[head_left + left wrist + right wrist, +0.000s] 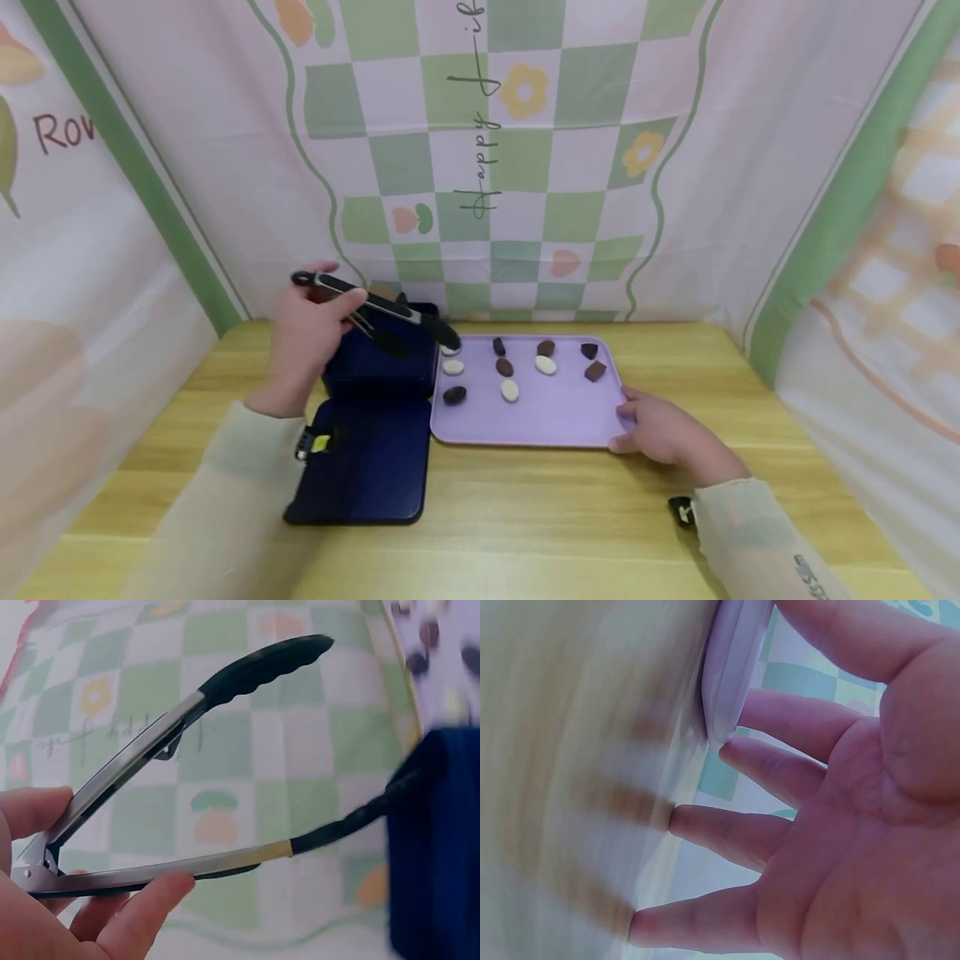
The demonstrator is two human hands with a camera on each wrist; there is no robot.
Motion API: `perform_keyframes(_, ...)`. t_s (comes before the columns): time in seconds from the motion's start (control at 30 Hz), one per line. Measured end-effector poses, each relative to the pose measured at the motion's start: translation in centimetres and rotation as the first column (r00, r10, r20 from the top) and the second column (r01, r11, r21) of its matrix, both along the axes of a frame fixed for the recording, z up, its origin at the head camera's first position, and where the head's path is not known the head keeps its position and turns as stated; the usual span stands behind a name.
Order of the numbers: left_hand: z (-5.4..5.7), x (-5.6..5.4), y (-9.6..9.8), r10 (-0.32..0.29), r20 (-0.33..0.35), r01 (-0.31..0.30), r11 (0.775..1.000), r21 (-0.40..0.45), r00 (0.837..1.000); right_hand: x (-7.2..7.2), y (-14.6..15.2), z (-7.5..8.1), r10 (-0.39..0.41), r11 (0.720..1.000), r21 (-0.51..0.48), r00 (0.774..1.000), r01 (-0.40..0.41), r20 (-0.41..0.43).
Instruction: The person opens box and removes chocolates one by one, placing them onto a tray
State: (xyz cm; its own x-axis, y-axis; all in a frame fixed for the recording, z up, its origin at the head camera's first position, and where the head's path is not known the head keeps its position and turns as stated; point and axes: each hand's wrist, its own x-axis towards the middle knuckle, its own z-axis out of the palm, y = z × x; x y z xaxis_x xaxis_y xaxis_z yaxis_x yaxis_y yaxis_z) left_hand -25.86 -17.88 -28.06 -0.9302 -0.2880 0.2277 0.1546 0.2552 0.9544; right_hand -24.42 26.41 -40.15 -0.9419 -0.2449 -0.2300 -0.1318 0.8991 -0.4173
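Note:
My left hand [306, 332] holds a pair of metal tongs [378, 306] with dark tips, thumb and fingers on the two arms. In the left wrist view the tongs' arms stand wide apart with nothing between them. They hang over an opened navy box [378, 367], one tip reaching toward the purple tray [562, 417]. My right hand [663, 429] touches the tray's right edge near its front corner; in the right wrist view its fingers are spread and fairly straight, some tips on the table. Several small white, brown and black pebble-like pieces [510, 390] lie on the tray.
The box's navy lid [367, 467] lies flat in front of it, beside the tray. All stand on a wood-grain table [525, 525]. A printed curtain [517, 167] hangs right behind the box and tray, with more cloth on both sides.

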Motion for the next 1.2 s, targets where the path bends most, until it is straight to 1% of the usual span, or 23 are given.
perform_keyframes(0.03, 0.6, 0.3, -0.7, 0.005, -0.004, -0.005, 0.997, -0.072, 1.000, 0.0, 0.0, 0.0, 0.001, 1.000, 0.000, 1.000, -0.001, -0.003)
perform_keyframes(0.07, 1.0, 0.5, -1.3, 0.016, -0.006, -0.017, 0.989, -0.149, 1.000, 0.1, 0.0, 0.0, -0.001, 1.000, -0.002, 1.000, 0.001, -0.002)
perform_keyframes(0.1, 1.4, 0.7, -1.8, 0.026, -0.008, -0.027, 0.973, -0.230, 1.000, 0.1, 0.1, 0.0, -0.003, 1.000, -0.004, 1.000, 0.003, -0.002)
perform_keyframes(0.13, 1.6, 0.8, -2.3, 0.034, -0.008, -0.035, 0.955, -0.296, 0.999, 0.1, 0.1, 0.0, -0.006, 1.000, -0.006, 1.000, 0.006, 0.001)
perform_keyframes(0.23, 1.8, 0.8, -3.5, 0.063, 0.025, -0.044, 0.883, -0.468, 0.998, 0.3, 0.1, 0.1, -0.013, 1.000, -0.011, 1.000, 0.013, 0.008)
perform_keyframes(0.3, 1.5, 0.6, -4.1, 0.069, 0.042, -0.036, 0.847, -0.531, 0.997, 0.3, 0.2, 0.1, -0.017, 1.000, -0.013, 1.000, 0.017, 0.013)
perform_keyframes(0.37, 1.1, 0.3, -4.5, 0.066, 0.060, -0.020, 0.825, -0.565, 0.996, 0.3, 0.2, 0.1, -0.019, 1.000, -0.014, 1.000, 0.019, 0.015)
perform_keyframes(0.47, 0.3, -0.3, -4.8, 0.061, 0.074, -0.006, 0.810, -0.586, 0.995, 0.2, 0.2, 0.1, -0.023, 1.000, -0.012, 1.000, 0.024, 0.018)
perform_keyframes(0.63, -0.9, -1.6, -4.5, 0.054, 0.105, 0.025, 0.770, -0.638, 0.993, 0.1, 0.1, 0.1, -0.016, 1.000, -0.008, 1.000, 0.016, 0.012)
perform_keyframes(0.7, -1.2, -2.1, -4.2, 0.042, 0.123, 0.051, 0.745, -0.665, 0.991, 0.1, 0.1, 0.0, -0.010, 1.000, -0.005, 1.000, 0.010, 0.009)
perform_keyframes(0.77, -1.3, -2.6, -3.8, 0.026, 0.148, 0.085, 0.716, -0.693, 0.989, 0.1, 0.0, 0.0, -0.008, 1.000, -0.005, 1.000, 0.008, 0.008)
perform_keyframes(0.83, -1.3, -2.9, -3.4, 0.018, 0.162, 0.106, 0.685, -0.721, 0.987, 0.0, 0.0, 0.0, -0.003, 1.000, -0.002, 1.000, 0.003, 0.004)
perform_keyframes(0.93, -1.3, -3.3, -3.1, 0.024, 0.171, 0.114, 0.653, -0.749, 0.985, 0.0, -0.1, 0.0, 0.004, 1.000, 0.002, 1.000, -0.004, 0.002)
perform_keyframes(1.03, -1.2, -3.6, -3.1, 0.035, 0.173, 0.110, 0.643, -0.758, 0.984, 0.1, -0.1, 0.0, 0.008, 1.000, -0.001, 1.000, -0.008, 0.000)
perform_keyframes(1.13, -1.1, -3.8, -3.3, 0.036, 0.160, 0.101, 0.637, -0.765, 0.986, 0.1, -0.1, 0.0, 0.002, 1.000, -0.008, 1.000, -0.002, 0.000)
perform_keyframes(1.2, -1.2, -3.9, -3.5, 0.039, 0.164, 0.100, 0.650, -0.753, 0.986, 0.2, -0.1, 0.0, 0.002, 1.000, -0.010, 1.000, -0.002, -0.002)
